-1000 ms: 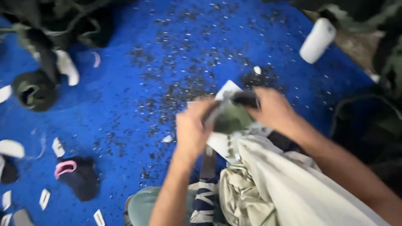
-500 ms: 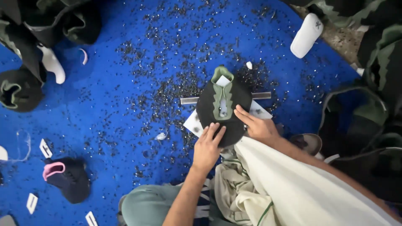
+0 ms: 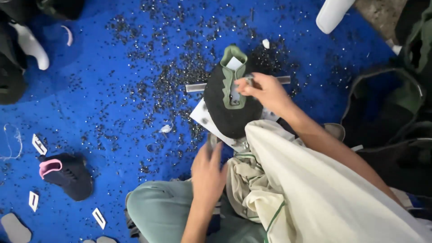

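Left hand hangs low over the knee in pale green trousers, fingers loosely spread, grip on nothing I can make out. Right hand is up on the black shoe upper with green tongue, fingertips pinching something small and grey at the tongue; too blurred to name. That upper sits over a metal bar and a white card, mid-floor, just ahead of the knee.

Risk as I see it: only 1 hand is steadying the upper, so it could roll off the bar, and the pinched bit could slip away among the dark specks and be hard to find.

The floor is a bright blue mat, creased and littered. Near its left edge, a small dark shoe piece with pink lining and white tags. At the far-right corner a white cylinder, and along the right edge dark bags are piled. A cream cloth drapes the lap.
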